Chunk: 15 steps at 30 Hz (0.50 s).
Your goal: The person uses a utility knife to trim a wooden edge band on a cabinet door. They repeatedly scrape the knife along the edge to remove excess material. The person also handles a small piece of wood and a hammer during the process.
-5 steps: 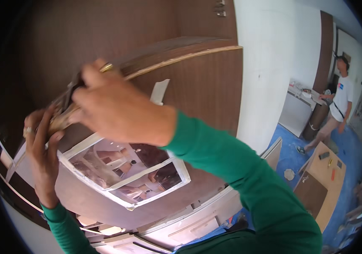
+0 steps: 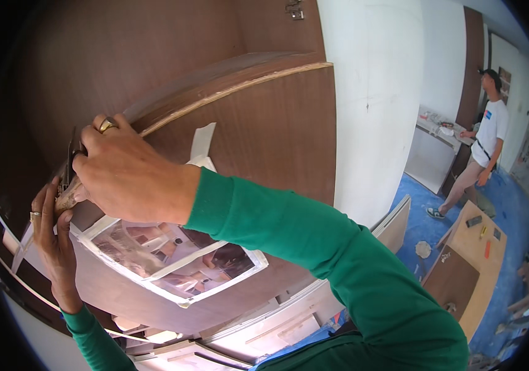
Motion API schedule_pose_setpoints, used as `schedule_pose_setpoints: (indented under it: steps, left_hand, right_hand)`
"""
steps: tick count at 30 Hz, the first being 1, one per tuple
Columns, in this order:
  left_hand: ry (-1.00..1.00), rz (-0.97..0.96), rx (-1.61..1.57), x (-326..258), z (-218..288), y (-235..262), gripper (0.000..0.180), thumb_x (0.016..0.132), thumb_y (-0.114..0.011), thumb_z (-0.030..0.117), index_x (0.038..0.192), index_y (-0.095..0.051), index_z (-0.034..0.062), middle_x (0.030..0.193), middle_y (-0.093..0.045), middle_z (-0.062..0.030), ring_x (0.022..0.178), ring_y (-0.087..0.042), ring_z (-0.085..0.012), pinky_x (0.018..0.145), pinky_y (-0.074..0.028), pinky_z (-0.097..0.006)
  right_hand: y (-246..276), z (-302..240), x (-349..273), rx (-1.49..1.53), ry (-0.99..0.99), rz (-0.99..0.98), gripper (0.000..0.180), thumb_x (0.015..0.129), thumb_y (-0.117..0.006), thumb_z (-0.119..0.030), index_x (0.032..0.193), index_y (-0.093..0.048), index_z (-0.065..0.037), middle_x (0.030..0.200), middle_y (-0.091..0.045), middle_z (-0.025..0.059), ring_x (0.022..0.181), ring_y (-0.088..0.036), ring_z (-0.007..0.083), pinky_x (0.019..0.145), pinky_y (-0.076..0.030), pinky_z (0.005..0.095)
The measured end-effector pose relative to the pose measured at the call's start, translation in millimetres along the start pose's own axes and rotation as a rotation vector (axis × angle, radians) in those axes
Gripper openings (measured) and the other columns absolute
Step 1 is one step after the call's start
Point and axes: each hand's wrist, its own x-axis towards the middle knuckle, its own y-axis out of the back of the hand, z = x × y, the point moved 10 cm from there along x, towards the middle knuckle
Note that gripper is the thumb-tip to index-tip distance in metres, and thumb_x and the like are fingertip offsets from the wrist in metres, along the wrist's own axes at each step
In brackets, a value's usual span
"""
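Observation:
My right hand point(image 2: 125, 164), wearing a gold ring, is closed around the rear of what looks like a wooden hand plane point(image 2: 67, 196). A thin dark blade point(image 2: 71, 154) stands up from the tool beside my knuckles. At its front, my left hand point(image 2: 51, 232) curls its fingers over the body, thumb on the near side. Both hands are at the left part of the pale front edge point(image 2: 240, 94) of a brown cabinet's shelf. My right hand hides most of the tool and its contact with the edge.
Below the shelf, white-taped pictures point(image 2: 175, 260) and a loose tape strip point(image 2: 203, 141) are on the brown panel point(image 2: 270, 142). At right, a person point(image 2: 490, 127) stands on blue floor covering beyond a wooden bench point(image 2: 493, 256) with small tools. Boards lean beside the white wall point(image 2: 372, 111).
My right hand has moved left and slightly down, closer to my left hand, with the tool. The whole view has shifted a little, and the person at right has turned slightly.

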Motion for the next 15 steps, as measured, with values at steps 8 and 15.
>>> schedule_pose_setpoints:
  steps: [8,15]
  left_hand:
    - [-0.105,0.157,-0.012,90,162,-35,0.048,0.101,-0.080,0.015,0.148,-0.076,0.0039,0.144,-0.071,-0.0160,0.133,-0.068,-0.0355,0.112,-0.053,-0.047]
    - [-0.252,0.230,-0.250,197,326,-115,0.044,0.095,-0.086,0.021,0.136,-0.078,0.0063,0.133,-0.074,-0.0147,0.122,-0.069,-0.0373,0.105,-0.055,-0.050]
  right_hand:
    - [157,72,-47,-0.052,0.069,0.024,0.037,0.101,-0.079,-0.035,0.101,-0.080,0.001,0.104,-0.073,0.0236,0.110,-0.067,0.0442,0.103,-0.051,0.0588]
    - [319,193,-116,0.041,-0.280,-0.098,0.033,0.105,-0.082,-0.026,0.120,-0.078,0.003,0.105,-0.065,0.0155,0.096,-0.062,0.0302,0.085,-0.052,0.0395]
